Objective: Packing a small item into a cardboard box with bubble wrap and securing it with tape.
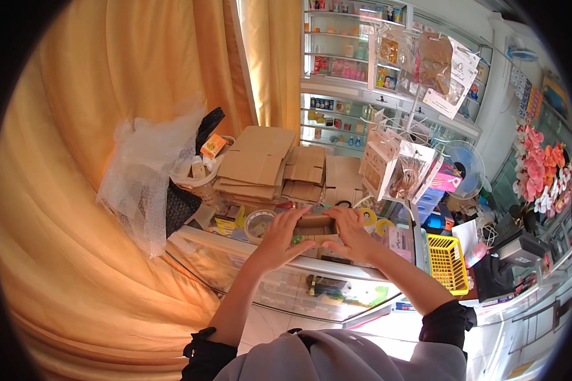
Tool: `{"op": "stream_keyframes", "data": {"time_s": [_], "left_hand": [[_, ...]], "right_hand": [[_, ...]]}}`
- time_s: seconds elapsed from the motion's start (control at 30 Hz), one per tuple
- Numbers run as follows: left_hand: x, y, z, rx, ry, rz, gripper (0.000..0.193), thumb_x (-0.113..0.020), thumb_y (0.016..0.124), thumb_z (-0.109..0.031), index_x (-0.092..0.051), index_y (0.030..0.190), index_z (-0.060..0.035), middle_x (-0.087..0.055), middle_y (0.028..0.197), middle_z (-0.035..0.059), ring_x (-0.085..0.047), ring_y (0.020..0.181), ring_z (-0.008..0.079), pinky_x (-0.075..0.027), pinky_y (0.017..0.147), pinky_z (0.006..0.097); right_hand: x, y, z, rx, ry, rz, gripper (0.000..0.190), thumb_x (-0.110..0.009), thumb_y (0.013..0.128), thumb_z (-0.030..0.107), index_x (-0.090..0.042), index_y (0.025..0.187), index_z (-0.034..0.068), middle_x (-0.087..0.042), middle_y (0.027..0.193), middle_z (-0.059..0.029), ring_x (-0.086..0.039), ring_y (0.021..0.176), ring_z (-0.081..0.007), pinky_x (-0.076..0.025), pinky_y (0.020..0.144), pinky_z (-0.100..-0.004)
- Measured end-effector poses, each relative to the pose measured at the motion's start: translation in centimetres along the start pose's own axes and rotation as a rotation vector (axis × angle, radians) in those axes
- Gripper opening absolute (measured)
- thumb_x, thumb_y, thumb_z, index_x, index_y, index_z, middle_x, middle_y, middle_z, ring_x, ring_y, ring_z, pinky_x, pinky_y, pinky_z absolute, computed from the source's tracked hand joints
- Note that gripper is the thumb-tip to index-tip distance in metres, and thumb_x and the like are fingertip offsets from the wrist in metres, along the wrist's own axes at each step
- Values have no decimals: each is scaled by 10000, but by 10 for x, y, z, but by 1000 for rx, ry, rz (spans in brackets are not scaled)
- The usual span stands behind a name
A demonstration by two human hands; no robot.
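A small open cardboard box (pixel 316 225) lies on the glass counter in front of me, its inside facing up. My left hand (pixel 284 236) rests along its left side, fingers on the far corner and thumb near the front wall. Along the right side my right hand (pixel 351 234) holds it in the same way, the two thumbs pointing at each other. A roll of tape (pixel 260 225) lies just left of the box. Yellow-cored tape rolls (pixel 367 220) are right of my right hand. Black scissor handles (pixel 343 204) show beyond the box.
Stacked flat cardboard boxes (pixel 256 157) stand behind, with smaller ones (pixel 305 174) beside them. Bubble wrap (pixel 143 176) and a filled basket (pixel 195 180) are at left. A wire display rack (pixel 412 112) with hanging packets, a yellow plastic basket (pixel 447 264) and a fan (pixel 463 169) stand at right.
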State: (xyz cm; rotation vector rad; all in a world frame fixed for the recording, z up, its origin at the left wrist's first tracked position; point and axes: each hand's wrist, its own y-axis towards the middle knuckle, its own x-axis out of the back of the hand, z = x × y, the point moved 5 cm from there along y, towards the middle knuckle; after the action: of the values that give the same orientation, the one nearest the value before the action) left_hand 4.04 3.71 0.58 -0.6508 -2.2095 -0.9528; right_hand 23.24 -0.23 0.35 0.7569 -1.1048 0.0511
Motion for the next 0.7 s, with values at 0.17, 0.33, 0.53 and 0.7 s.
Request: {"op": "stream_keyframes", "data": {"time_s": [0.17, 0.33, 0.53, 0.7], "left_hand": [[-1, -4, 2, -3, 51, -48, 693, -677, 898, -306, -322, 1443, -65, -430, 1414, 145, -380, 1317, 340, -291, 1102, 453], [4, -2, 5, -6, -17, -61, 726, -711, 865, -308, -332, 1439, -74, -434, 1428, 142, -400, 1322, 330, -292, 1109, 450], [17, -1, 0, 44, -119, -96, 902, -829, 741, -347, -339, 1452, -88, -469, 1411, 134, -427, 1321, 323, -343, 1101, 433], [29, 2, -10, 75, -47, -89, 925, -877, 673, -354, -406, 1425, -92, -490, 1399, 121, -441, 1316, 317, -353, 1102, 436]], "right_hand": [[-8, -1, -6, 0, 14, 28, 706, -590, 890, 519, -370, 1371, 51, -463, 1295, -185, -420, 1256, -340, -226, 1069, -472], [3, 4, 2, -62, 86, 33, 697, -629, 862, 497, -407, 1374, 80, -452, 1327, -169, -407, 1270, -337, -224, 1074, -478], [18, 9, 7, -140, 130, 43, 710, -714, 783, 486, -495, 1350, 119, -459, 1368, -119, -405, 1292, -317, -233, 1080, -477], [31, 12, 8, -139, 101, 70, 668, -728, 776, 472, -536, 1321, 138, -468, 1388, -105, -405, 1305, -316, -243, 1083, -477]]}}
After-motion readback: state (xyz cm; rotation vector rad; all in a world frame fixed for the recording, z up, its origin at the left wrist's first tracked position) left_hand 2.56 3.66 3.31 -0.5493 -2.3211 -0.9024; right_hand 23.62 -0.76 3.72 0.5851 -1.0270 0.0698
